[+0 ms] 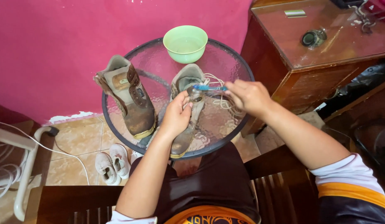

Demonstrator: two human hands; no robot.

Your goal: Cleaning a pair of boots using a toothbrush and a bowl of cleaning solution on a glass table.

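Note:
Two worn brown boots lie on a round glass table (225,62). My left hand (176,116) grips the right boot (188,83) at its opening and holds it steady. My right hand (248,96) holds a blue toothbrush (209,88) with its head against the boot's tongue area. White laces (219,97) trail from that boot under my right hand. The left boot (130,97) rests apart, untouched, toe toward me.
A light green bowl (185,42) stands at the table's far edge. A brown wooden cabinet (321,45) is to the right, a pink wall behind. Small white shoes (111,164) sit on the tiled floor, and a white chair frame (22,166) stands at left.

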